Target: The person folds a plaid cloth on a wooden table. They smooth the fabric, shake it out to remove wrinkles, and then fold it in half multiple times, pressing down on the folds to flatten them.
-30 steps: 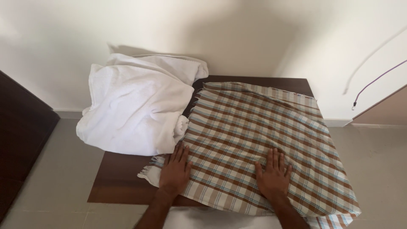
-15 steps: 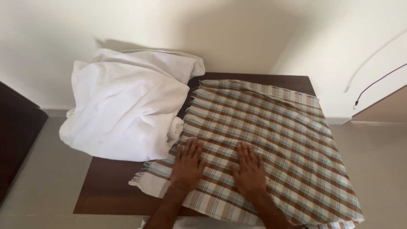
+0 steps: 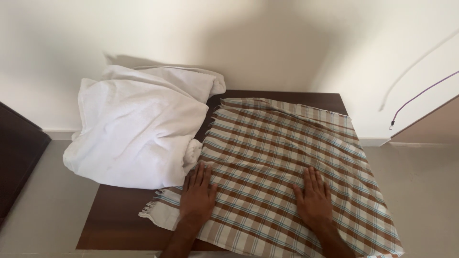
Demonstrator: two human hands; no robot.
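Your left hand (image 3: 198, 196) lies flat, palm down, fingers spread and fully open, pressing on the checked cloth (image 3: 282, 167) near its left edge; it grips nothing. Your right hand (image 3: 313, 198) does the same well apart to its right, fingers straight and slightly fanned, resting on the cloth without pinching it (both palms simply lie on the fabric). The cloth spreads away from your hands across the table (image 3: 119, 220), its long axis running from the fringed corner just left of your left hand toward the far right, where it hangs over the table's edge. Just beyond your left fingertips, touching the cloth's left border, sits a rumpled white towel (image 3: 138, 129).
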